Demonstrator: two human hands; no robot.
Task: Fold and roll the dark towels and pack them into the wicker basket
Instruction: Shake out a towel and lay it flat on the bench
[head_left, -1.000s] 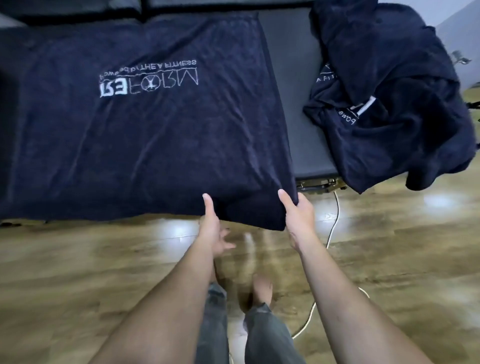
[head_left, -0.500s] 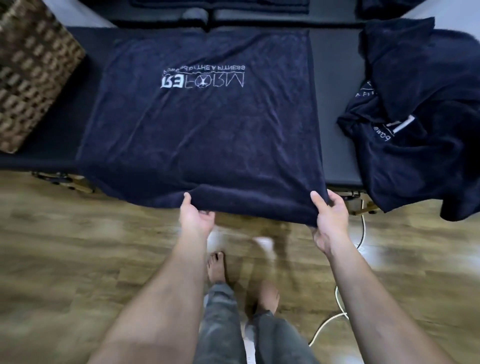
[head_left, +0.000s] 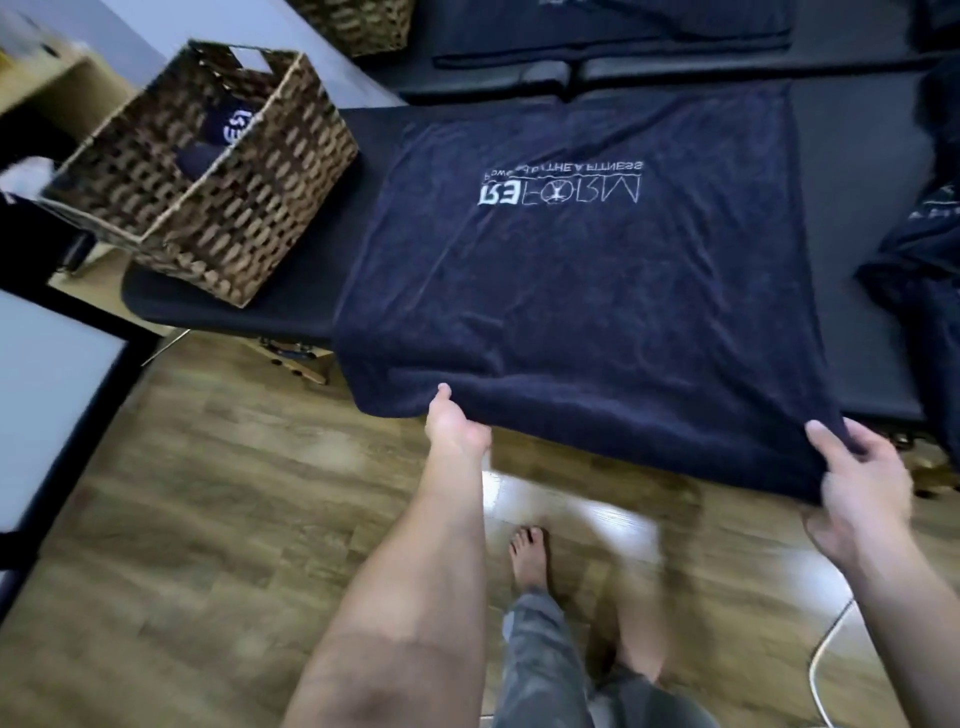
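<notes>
Head view: my left hand (head_left: 457, 426) and right hand (head_left: 857, 467) pinch the towel's (head_left: 571, 291) near edge, fingers hidden underneath. Only a rolled towel's (head_left: 228, 130) top shows inside the basket (head_left: 249, 208).

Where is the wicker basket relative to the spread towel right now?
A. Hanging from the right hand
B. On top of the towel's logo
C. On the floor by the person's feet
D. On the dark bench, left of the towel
D: the wicker basket stands on the dark bench to the left of the spread towel, whose near edge both hands grip.
</notes>
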